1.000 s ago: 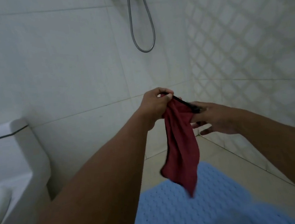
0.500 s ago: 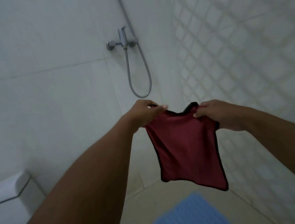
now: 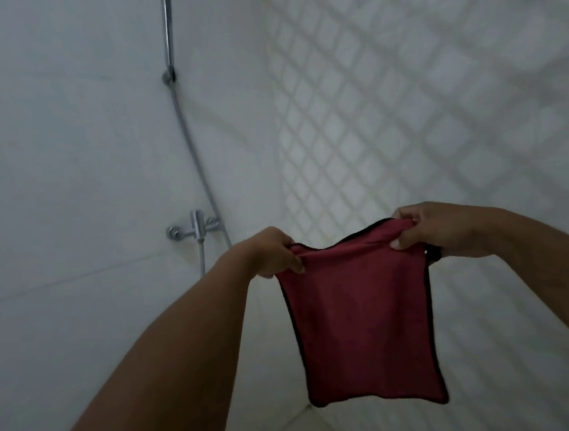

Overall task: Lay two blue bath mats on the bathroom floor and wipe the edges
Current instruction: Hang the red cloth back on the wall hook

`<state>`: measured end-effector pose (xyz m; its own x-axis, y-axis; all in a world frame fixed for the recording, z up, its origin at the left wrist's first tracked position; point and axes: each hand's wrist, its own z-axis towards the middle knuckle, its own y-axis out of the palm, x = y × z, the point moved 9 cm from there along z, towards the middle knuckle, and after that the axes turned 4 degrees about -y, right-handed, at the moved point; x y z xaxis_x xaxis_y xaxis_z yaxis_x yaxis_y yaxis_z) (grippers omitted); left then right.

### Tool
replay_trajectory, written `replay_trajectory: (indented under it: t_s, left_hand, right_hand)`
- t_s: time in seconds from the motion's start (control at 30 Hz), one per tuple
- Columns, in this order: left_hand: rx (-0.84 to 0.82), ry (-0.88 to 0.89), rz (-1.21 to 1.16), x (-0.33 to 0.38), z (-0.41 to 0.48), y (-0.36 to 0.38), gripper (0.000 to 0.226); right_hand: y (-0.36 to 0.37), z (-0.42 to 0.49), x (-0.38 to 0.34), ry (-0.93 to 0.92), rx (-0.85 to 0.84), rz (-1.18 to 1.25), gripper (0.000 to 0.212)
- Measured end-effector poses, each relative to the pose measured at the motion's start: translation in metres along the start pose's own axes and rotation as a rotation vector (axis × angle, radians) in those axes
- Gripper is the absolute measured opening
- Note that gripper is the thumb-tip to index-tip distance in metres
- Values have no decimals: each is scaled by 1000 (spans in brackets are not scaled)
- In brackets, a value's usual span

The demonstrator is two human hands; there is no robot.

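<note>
1. left hand (image 3: 272, 252) and right hand (image 3: 439, 229) each pinch a top corner of the red cloth (image 3: 362, 329).
2. it hangs between them, long side downward; no mat in view, so wiping likely means lowering it.

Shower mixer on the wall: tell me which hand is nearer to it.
Left. The left hand grips one top corner of the red cloth, just right of the shower mixer; the right hand grips the other corner, farther right across the cloth.

Red cloth (image 3: 360, 315) between both hands
</note>
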<state>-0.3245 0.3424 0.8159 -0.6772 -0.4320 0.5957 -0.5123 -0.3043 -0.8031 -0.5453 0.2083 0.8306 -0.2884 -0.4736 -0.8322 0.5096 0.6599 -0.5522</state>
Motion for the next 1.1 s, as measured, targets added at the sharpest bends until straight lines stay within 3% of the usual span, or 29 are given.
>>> replay_trajectory:
  t_s: [0.23, 0.6, 0.8, 0.97, 1.1]
  left_hand:
    - [-119, 183, -348, 100, 56, -11, 21]
    - [-582, 695, -456, 326, 41, 83, 16]
    - [-880, 832, -434, 398, -69, 164, 29]
    - [-1076, 914, -456, 446, -204, 196, 41]
    - [-1239, 1022, -475, 465, -338, 200, 35]
  right_hand:
    - [-87, -33, -31, 57, 152, -120, 21]
    - [-166, -210, -16, 535, 590, -261, 9]
    - [-141, -392, -47, 876, 767, -215, 13]
    - [-87, -547, -114, 1030, 1057, -216, 10]
    - [-20, -647, -187, 1124, 1345, -326, 24]
